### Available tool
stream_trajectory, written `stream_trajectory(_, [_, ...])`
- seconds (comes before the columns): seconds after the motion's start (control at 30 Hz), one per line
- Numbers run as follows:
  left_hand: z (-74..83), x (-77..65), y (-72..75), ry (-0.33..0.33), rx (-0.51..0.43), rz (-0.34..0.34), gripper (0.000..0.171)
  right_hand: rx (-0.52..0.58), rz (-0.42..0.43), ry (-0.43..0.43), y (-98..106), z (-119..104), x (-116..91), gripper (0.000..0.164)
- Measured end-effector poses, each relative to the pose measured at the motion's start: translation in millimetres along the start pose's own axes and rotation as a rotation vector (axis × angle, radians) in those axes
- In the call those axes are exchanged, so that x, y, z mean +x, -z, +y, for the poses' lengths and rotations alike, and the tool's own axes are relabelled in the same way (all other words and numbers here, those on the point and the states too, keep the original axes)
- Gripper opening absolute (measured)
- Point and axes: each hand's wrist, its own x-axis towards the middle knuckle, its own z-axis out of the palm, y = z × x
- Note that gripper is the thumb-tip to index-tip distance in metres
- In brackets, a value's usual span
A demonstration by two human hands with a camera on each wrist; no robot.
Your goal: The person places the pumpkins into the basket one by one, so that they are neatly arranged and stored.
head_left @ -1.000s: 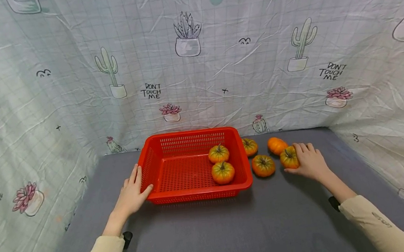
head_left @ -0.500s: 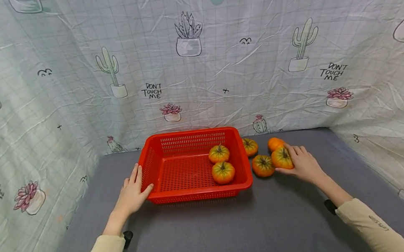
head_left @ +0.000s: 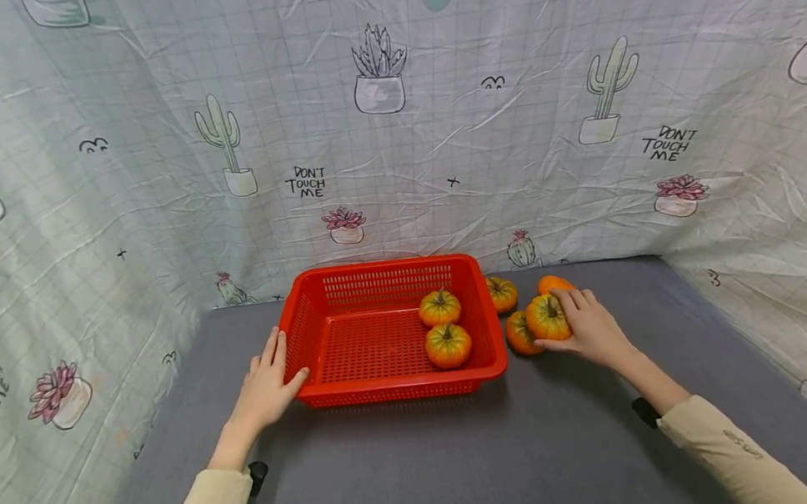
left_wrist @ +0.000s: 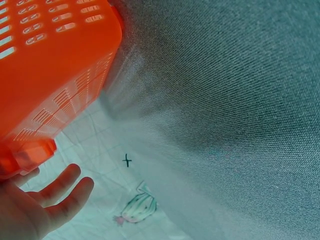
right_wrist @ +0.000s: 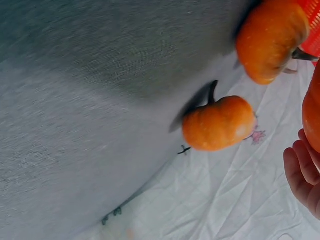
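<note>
A small orange-and-green pumpkin (head_left: 547, 318) is in my right hand (head_left: 595, 333), thumb at its near side and fingers round its right. It overlaps another pumpkin (head_left: 520, 333) beside the red basket (head_left: 398, 382). In the right wrist view, the held pumpkin (right_wrist: 313, 115) shows only partly at the edge, against the fingers (right_wrist: 298, 176). My left hand (head_left: 262, 391) rests at the basket's left rim with its fingers extended. The left wrist view has these fingers (left_wrist: 62, 187) beside the rim. Inside the basket, at its right end, sit two pumpkins, one farther back (head_left: 439, 308) and one nearer (head_left: 449, 346).
Close to the basket's right side at the back lies a pumpkin (head_left: 503, 294). A more orange pumpkin (head_left: 553, 282) lies behind my right hand. A patterned cloth (head_left: 396, 194) hangs behind the grey table (head_left: 431, 475).
My right hand has moved left toward the basket with the pumpkin, which now partly covers the one beside the basket. The left hand has stayed at the rim.
</note>
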Motion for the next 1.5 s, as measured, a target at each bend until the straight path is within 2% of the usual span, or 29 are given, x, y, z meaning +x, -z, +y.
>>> stream_trajectory(0.17, [-1.2,1.2,-1.7,0.006,-0.004,0.001,0.075,0.023,0.010,0.030,0,-9,7,0.088])
stream_trajectory(0.63, [-3.0,0.8,-3.9,0.013,-0.012,-0.004,0.075,0.082,0.021,-0.001,5,-35,26,0.084])
stream_trajectory(0.87, [-3.1,1.6,-4.3,0.015,-0.015,-0.010,0.075,0.097,-0.031,-0.012,13,-41,39,0.089])
stream_trajectory(1.2, [-3.9,1.7,-2.2,0.011,-0.008,-0.006,0.075,0.103,-0.115,-0.031,22,-54,71,0.089])
stream_trajectory(1.37, [-4.2,1.7,-2.8,0.019,-0.010,-0.009,0.075,0.121,-0.131,-0.046,27,-63,82,0.089])
stream_trajectory(1.5, [-3.7,1.4,-3.5,0.019,-0.008,-0.011,0.075,0.113,-0.128,-0.011,28,-70,88,0.088])
